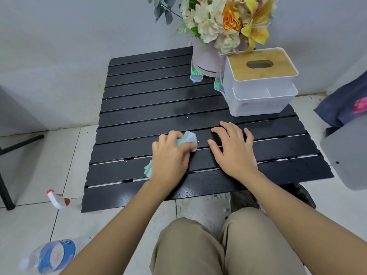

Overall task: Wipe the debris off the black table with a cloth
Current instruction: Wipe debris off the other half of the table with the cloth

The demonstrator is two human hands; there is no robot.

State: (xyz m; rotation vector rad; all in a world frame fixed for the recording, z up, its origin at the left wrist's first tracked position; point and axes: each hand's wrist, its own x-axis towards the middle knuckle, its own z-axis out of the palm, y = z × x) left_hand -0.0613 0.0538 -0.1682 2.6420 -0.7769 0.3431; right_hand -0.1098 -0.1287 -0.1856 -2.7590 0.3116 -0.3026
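The left hand is gripping a crumpled mint-and-white cloth, with the fingers curled round it and the cloth pressing against the black slatted tabletop. The cloth is lying on the near half of the tabletop, roughly at its centre line. One end is showing past the fingertips and another is showing below the heel of the hand.

The right hand is resting palm down on the slats just beside the cloth. Its fingers are straight and spread, and it is holding nothing.

A few small white specks are lying on the slats beyond the two hands, apart from the cloth. The surface is looking wet in patches.

At the far right corner, a white tissue box with a wooden lid is standing on the tabletop. A flower arrangement in a pale round container is standing just behind it and to its left.

On the tiled floor to the left, a spray bottle is lying near the tabletop's near left corner. A clear water bottle is lying closer to the camera.
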